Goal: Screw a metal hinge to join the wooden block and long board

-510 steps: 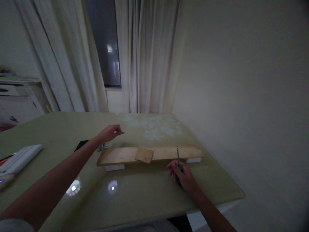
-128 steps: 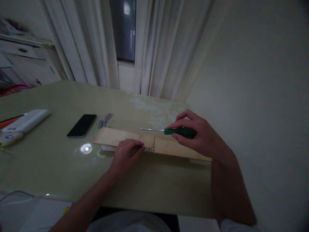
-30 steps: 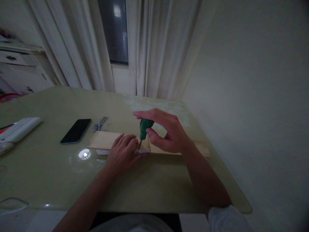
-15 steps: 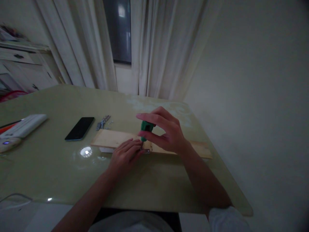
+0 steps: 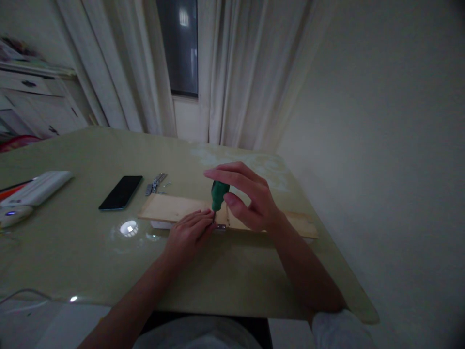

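My right hand (image 5: 254,196) has a small green-handled screwdriver (image 5: 219,195) at its fingertips, the fingers over the handle's top and the thumb at its right side. The screwdriver stands nearly upright, its shaft going down to a small metal hinge (image 5: 221,226) at the near edge of two light wooden boards (image 5: 174,205). My left hand (image 5: 187,232) lies with its fingers stretched flat on the left board, fingertips and thumb beside the shaft. The screwdriver's tip and part of the hinge are hidden by my left hand.
Beyond the left board lie several metal hinges and screws (image 5: 157,183). A black phone (image 5: 121,193) is to their left. A white power strip (image 5: 39,188) and a cable (image 5: 27,292) are at the far left of the glossy table (image 5: 109,261). A wall (image 5: 381,160) borders the right side.
My right thumb has shifted right around the screwdriver's handle, which now shows more fully. The left hand and the boards stay put.
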`<state>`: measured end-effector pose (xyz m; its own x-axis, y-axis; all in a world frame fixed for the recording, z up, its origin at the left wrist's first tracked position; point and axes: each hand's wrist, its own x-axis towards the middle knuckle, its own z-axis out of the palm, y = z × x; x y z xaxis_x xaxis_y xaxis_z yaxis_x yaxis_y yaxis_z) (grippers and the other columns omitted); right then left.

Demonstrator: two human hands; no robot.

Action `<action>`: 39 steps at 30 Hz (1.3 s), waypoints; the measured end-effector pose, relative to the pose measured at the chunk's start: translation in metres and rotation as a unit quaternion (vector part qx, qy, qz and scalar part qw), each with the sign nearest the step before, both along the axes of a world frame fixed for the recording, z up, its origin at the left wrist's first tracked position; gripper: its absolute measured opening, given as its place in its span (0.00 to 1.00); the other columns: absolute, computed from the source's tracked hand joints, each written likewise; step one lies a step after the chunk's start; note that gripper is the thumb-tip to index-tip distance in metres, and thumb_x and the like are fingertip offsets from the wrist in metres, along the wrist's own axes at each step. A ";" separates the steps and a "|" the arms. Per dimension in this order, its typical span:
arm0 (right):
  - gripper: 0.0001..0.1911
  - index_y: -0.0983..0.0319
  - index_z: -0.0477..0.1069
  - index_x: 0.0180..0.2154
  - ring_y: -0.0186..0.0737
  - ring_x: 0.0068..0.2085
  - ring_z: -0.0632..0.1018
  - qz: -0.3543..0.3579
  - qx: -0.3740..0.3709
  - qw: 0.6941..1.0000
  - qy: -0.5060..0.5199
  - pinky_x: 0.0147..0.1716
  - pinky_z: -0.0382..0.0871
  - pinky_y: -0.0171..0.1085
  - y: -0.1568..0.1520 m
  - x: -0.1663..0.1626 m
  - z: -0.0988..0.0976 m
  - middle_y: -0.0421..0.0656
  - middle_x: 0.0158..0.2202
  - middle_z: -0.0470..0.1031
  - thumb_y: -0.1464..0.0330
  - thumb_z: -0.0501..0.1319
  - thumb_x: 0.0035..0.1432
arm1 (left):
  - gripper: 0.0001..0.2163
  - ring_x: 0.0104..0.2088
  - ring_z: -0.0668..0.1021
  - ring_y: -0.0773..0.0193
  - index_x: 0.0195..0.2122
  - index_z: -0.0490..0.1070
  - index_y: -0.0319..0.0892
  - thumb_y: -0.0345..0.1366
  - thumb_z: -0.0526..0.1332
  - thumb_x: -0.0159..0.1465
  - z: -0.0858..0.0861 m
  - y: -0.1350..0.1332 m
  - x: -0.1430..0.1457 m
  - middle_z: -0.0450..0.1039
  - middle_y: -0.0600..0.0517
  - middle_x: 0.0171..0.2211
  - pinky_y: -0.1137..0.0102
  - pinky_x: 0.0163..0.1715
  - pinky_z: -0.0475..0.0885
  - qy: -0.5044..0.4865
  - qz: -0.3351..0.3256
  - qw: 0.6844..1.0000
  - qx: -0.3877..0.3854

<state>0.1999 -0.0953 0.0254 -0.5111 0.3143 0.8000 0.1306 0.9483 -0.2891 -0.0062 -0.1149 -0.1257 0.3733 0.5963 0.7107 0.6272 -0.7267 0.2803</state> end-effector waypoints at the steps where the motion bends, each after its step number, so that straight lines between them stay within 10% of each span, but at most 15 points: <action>1: 0.21 0.59 0.70 0.64 0.43 0.58 0.77 0.019 -0.010 1.000 -0.005 0.57 0.75 0.45 -0.001 0.001 0.002 0.48 0.57 0.76 0.72 0.55 0.73 | 0.07 0.48 0.86 0.55 0.45 0.80 0.44 0.36 0.61 0.74 -0.001 0.000 0.000 0.86 0.47 0.47 0.58 0.56 0.81 0.002 0.002 1.000 0.009; 10: 0.12 0.56 0.81 0.51 0.40 0.41 0.75 -0.112 0.052 0.992 0.037 0.43 0.76 0.42 0.003 -0.001 -0.004 0.41 0.35 0.70 0.63 0.69 0.66 | 0.08 0.50 0.86 0.55 0.48 0.79 0.44 0.36 0.60 0.75 -0.002 -0.001 0.000 0.85 0.46 0.49 0.59 0.55 0.81 0.012 0.006 1.000 0.019; 17: 0.26 0.55 0.62 0.70 0.42 0.64 0.73 0.010 -0.071 0.996 -0.061 0.63 0.70 0.47 -0.007 0.008 0.011 0.47 0.67 0.69 0.71 0.49 0.76 | 0.07 0.50 0.86 0.54 0.47 0.78 0.45 0.36 0.60 0.75 -0.004 0.000 -0.001 0.85 0.47 0.50 0.58 0.54 0.81 0.019 0.007 1.000 0.020; 25: 0.13 0.55 0.80 0.51 0.40 0.38 0.75 -0.139 0.079 0.987 0.015 0.41 0.75 0.41 0.000 -0.004 -0.006 0.40 0.34 0.71 0.60 0.69 0.67 | 0.11 0.49 0.86 0.52 0.51 0.78 0.44 0.42 0.62 0.74 -0.004 0.000 -0.003 0.85 0.44 0.48 0.57 0.51 0.83 0.018 0.011 0.999 0.027; 32: 0.25 0.55 0.64 0.69 0.42 0.60 0.76 -0.015 -0.030 0.998 -0.055 0.59 0.73 0.46 -0.008 0.002 0.006 0.47 0.61 0.73 0.71 0.51 0.75 | 0.09 0.49 0.86 0.52 0.48 0.80 0.45 0.40 0.62 0.74 -0.006 0.001 0.000 0.85 0.45 0.48 0.57 0.51 0.82 0.004 0.012 1.000 0.015; 39: 0.18 0.58 0.78 0.57 0.41 0.43 0.75 -0.119 0.035 0.992 0.021 0.45 0.75 0.42 -0.001 -0.003 -0.005 0.44 0.40 0.76 0.63 0.68 0.67 | 0.08 0.49 0.86 0.52 0.47 0.80 0.45 0.40 0.63 0.73 -0.007 0.002 0.000 0.85 0.45 0.49 0.58 0.52 0.82 -0.006 0.011 1.000 0.013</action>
<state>0.1969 -0.0961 0.0209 -0.3948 0.3645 0.8433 0.3428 0.9101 -0.2329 -0.0064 -0.1133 -0.1327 0.3516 0.5853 0.7307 0.6403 -0.7197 0.2684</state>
